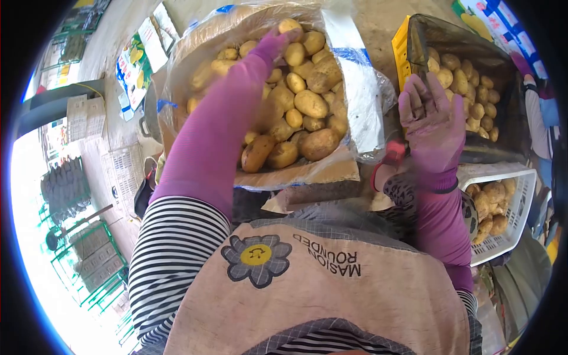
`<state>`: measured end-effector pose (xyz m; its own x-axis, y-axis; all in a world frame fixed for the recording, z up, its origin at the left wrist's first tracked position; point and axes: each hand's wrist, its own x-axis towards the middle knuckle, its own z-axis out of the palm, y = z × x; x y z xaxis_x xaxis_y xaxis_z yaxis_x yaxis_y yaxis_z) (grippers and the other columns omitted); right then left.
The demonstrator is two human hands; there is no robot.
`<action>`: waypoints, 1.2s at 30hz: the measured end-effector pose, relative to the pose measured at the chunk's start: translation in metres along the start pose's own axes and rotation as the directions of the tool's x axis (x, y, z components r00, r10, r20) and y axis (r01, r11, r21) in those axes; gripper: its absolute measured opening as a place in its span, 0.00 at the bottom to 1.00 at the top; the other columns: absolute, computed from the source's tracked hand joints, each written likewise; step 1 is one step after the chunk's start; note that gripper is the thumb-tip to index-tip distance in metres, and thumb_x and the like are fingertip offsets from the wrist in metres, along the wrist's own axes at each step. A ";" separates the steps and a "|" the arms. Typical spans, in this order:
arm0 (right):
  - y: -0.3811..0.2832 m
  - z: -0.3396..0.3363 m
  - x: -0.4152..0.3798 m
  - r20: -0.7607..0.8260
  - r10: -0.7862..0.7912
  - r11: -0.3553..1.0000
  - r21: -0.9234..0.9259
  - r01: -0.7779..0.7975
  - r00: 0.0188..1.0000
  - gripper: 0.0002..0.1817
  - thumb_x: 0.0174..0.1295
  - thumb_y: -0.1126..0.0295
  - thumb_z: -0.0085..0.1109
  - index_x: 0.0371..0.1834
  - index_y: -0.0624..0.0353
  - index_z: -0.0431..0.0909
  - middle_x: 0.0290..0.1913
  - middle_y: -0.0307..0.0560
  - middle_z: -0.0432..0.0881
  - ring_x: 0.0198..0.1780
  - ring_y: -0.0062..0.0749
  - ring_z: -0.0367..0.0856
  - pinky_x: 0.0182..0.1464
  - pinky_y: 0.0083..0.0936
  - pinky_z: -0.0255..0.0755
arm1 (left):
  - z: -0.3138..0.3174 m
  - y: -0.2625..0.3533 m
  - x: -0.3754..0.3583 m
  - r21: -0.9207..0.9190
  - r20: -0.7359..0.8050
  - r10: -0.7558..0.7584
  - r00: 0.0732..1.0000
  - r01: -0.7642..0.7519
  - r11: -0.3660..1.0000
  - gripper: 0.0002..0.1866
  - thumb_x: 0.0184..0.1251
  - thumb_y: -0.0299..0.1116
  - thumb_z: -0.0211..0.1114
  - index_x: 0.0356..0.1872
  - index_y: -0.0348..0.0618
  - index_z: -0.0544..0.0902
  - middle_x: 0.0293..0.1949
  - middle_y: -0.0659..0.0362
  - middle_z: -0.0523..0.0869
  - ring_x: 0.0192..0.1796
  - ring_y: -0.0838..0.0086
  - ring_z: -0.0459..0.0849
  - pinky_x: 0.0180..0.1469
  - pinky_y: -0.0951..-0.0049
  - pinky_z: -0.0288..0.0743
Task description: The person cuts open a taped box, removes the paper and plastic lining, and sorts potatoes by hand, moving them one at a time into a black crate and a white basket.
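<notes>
The left hand (280, 46) is at the potatoes (310, 104) in the box (316, 173); I can't tell its grip. The right hand (435, 121) is spread, holding nothing. A hard push could make potatoes roll.

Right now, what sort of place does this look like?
Probably a produce packing area: a plastic-lined brown cardboard box, a white plastic crate and a black-lined yellow plastic crate all hold oval tan potatoes.
</notes>
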<state>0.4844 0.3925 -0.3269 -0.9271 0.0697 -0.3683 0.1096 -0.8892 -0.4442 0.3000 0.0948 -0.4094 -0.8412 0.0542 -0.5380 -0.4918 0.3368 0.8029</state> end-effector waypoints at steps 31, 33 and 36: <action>0.032 0.003 0.005 0.160 0.069 0.978 -0.205 -0.035 0.985 0.28 0.72 0.51 0.45 0.66 0.60 0.68 0.58 0.51 0.76 0.58 0.38 0.75 0.64 0.35 0.69 | -0.119 -0.019 -0.156 -0.801 0.105 0.288 0.952 -0.091 0.592 0.37 0.64 0.61 0.56 0.63 0.40 0.70 0.48 0.42 0.79 0.39 0.51 0.85 0.39 0.58 0.83; 0.031 -0.006 0.013 0.158 0.057 0.963 -0.268 -0.012 0.986 0.31 0.72 0.47 0.42 0.68 0.60 0.65 0.63 0.52 0.73 0.62 0.41 0.72 0.68 0.37 0.64 | -0.154 -0.026 -0.225 -0.788 -0.007 0.349 0.937 -0.220 0.575 0.38 0.63 0.61 0.57 0.63 0.40 0.70 0.46 0.41 0.81 0.38 0.52 0.85 0.38 0.59 0.83; 0.029 0.027 -0.009 0.041 0.017 0.912 -0.410 0.002 0.999 0.33 0.74 0.49 0.36 0.72 0.64 0.58 0.70 0.60 0.64 0.69 0.46 0.65 0.72 0.41 0.57 | -0.228 -0.085 -0.324 -0.696 -0.233 0.336 0.913 -0.398 0.597 0.39 0.64 0.62 0.52 0.63 0.35 0.68 0.45 0.39 0.81 0.37 0.54 0.86 0.38 0.64 0.84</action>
<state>0.4863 0.3542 -0.3141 -0.9390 0.0365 -0.3421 0.2456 -0.6252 -0.7408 0.5628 -0.1657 -0.2450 -0.9852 -0.0566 -0.1616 -0.1158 -0.4749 0.8724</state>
